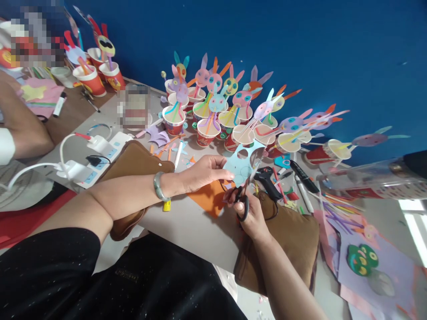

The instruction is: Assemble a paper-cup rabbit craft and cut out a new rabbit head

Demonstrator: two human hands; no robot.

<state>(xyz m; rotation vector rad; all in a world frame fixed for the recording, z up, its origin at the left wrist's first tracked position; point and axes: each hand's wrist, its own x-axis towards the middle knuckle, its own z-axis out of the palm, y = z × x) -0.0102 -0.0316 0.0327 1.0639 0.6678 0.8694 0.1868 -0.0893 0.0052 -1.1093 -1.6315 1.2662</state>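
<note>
Between thumb and fingers, my left hand (pixel 213 171) pinches a light blue sheet of paper (pixel 238 166) that has a round hole cut out and circle outlines drawn on it. Black-handled scissors (pixel 245 206) are in my right hand (pixel 251 213), fingers through the loops. Their blades reach up along the right side of the blue paper; whether they touch it I cannot tell. Below both hands an orange sheet (pixel 210 200) lies on the table. A black glue gun (pixel 268 182) rests just right of the scissors. A brown cushion (pixel 283 240) is under my right forearm.
Paper cups (pixel 208 132) with paper rabbit heads on straws stand along the blue wall. A white power strip (pixel 103 160) with plugs lies at left, beside another brown cushion (pixel 135 164). Markers (pixel 303 195) and straws lie at right. Another person's arm (pixel 23 120) shows at far left.
</note>
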